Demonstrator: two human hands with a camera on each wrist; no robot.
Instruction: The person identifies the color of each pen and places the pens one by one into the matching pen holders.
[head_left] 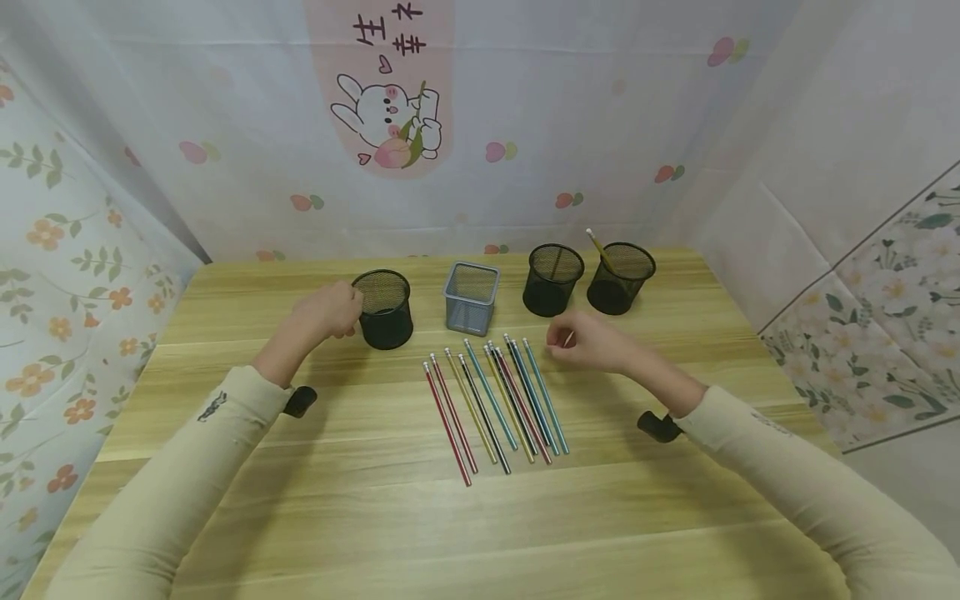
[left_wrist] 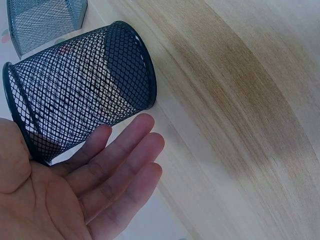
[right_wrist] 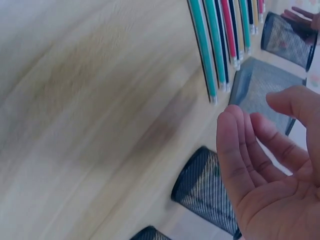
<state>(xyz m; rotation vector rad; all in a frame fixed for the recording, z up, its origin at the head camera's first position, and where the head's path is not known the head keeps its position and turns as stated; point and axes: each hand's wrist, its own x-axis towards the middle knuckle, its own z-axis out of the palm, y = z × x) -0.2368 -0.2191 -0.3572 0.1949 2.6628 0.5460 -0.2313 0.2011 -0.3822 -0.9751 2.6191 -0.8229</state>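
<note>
My left hand (head_left: 328,312) is at the near-left rim of a round black mesh pencil cup (head_left: 387,327), which stands upright. In the left wrist view the thumb appears to go over the rim of the cup (left_wrist: 80,80); its tip is mostly hidden, and the other fingers extend along the outside. My right hand (head_left: 588,343), fingers loosely bent and nothing in them, hovers just right of the pencils' eraser ends. Thumb and fingertips stand apart in the right wrist view. Several pencils (head_left: 453,417), red, yellow, black and blue, lie side by side on the table.
A square grey mesh cup (head_left: 470,312) stands behind the pencils. Right of it are two round black mesh cups, one (head_left: 550,296) with a pencil seen through its mesh and one (head_left: 613,296) with a yellow pencil (head_left: 600,250) leaning out. A patterned curtain (head_left: 525,100) hangs behind the table.
</note>
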